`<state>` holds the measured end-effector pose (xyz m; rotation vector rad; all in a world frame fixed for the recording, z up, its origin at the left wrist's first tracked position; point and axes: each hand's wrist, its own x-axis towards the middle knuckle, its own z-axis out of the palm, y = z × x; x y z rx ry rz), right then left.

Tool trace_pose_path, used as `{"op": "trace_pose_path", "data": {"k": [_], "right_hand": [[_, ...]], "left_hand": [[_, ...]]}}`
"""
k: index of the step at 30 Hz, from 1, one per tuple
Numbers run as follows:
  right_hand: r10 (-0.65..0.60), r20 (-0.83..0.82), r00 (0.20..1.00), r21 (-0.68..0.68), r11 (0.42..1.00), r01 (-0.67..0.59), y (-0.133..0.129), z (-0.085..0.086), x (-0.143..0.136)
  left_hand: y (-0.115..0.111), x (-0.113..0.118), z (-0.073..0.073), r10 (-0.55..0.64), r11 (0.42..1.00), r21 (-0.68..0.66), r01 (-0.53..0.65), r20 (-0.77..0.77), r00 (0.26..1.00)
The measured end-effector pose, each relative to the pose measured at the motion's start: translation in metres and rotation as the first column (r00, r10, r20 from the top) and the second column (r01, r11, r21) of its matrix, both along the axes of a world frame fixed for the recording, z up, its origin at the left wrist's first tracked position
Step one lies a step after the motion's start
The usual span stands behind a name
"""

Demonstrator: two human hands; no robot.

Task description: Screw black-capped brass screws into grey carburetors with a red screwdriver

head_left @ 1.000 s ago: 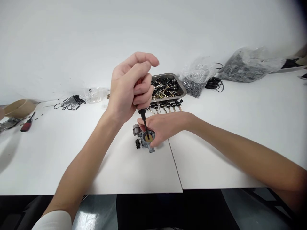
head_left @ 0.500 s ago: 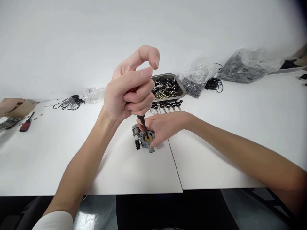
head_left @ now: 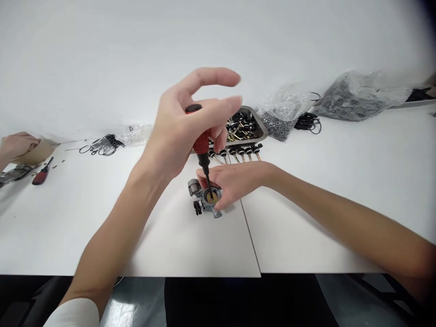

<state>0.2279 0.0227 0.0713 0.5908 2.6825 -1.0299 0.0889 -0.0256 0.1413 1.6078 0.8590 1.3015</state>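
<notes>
A red and black screwdriver [head_left: 201, 144] stands nearly upright, its tip on the brass-coloured disc [head_left: 211, 198] inside the round opening of a grey metal carburetor-like part [head_left: 205, 204]. My left hand [head_left: 194, 118] is round the screwdriver's handle, the lower fingers curled behind it, while the index finger and thumb stick out to the right with a gap between them. Resting low over the metal part, my right hand [head_left: 231, 184] grips its right and far sides with thumb and fingers. The part lies on the white table [head_left: 190, 245].
Behind my hands sits a metal tray [head_left: 264, 131] of small brass and black pieces, with several similar pieces [head_left: 243, 152] lined up before it. Plastic bags [head_left: 350, 97] and black cables [head_left: 307, 122] lie at the right. Another person's hand [head_left: 18, 145] and a second screwdriver [head_left: 42, 172] are far left.
My left hand has turned and its fingers have loosened, with thumb and index finger now farther right and the red handle showing. My right hand still holds the metal part.
</notes>
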Motion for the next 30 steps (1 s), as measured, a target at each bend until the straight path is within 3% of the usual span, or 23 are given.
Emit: {"op": "trace_pose_path", "data": {"k": [2, 4, 7, 11, 15, 17, 21, 25, 28, 30], "right_hand": [[0.016, -0.014, 1.0, -0.002, 1.0, -0.016, 0.002, -0.003, 0.0], [0.035, -0.028, 0.999, -0.001, 0.999, -0.035, 0.004, -0.006, 0.0], [0.039, -0.023, 0.999, 0.004, 0.999, -0.039, 0.004, -0.007, -0.001], [0.027, -0.005, 1.0, 0.005, 1.0, -0.027, 0.002, -0.002, -0.001], [0.031, -0.003, 1.0, 0.015, 0.999, -0.031, 0.0, 0.0, -0.001], [0.032, -0.007, 0.999, 0.013, 0.999, -0.032, 0.001, -0.001, -0.001], [0.028, 0.016, 0.999, -0.004, 1.0, -0.028, 0.001, -0.001, -0.002], [0.012, 0.012, 1.0, -0.034, 0.999, -0.012, 0.001, -0.001, -0.002], [-0.011, -0.004, 1.0, -0.032, 0.999, 0.011, 0.001, -0.003, -0.002], [-0.01, -0.014, 1.0, -0.032, 0.999, 0.01, 0.002, -0.005, -0.002]], "left_hand": [[-0.01, 0.009, 0.002, 0.159, 0.986, 0.055, -0.16, 0.022, 0.987], [-0.016, 0.014, 0.0, 0.214, 0.974, 0.067, -0.218, 0.057, 0.975], [-0.012, 0.015, -0.003, 0.149, 0.985, 0.07, -0.156, 0.097, 0.984], [0.002, 0.01, -0.003, -0.043, 0.999, 0.0, 0.043, 0.098, 0.994], [0.011, -0.001, -0.004, -0.222, 0.973, -0.021, 0.228, 0.158, 0.962], [0.016, -0.009, -0.007, -0.216, 0.972, -0.061, 0.229, 0.166, 0.962], [0.032, -0.022, -0.017, -0.081, 0.987, -0.121, 0.106, 0.194, 0.978], [0.038, -0.015, -0.019, -0.155, 0.976, -0.107, 0.19, 0.275, 0.949], [0.026, -0.001, -0.015, 0.069, 0.996, -0.076, -0.053, 0.218, 0.974], [0.013, 0.007, -0.012, 0.229, 0.973, -0.023, -0.228, 0.169, 0.959]]}}
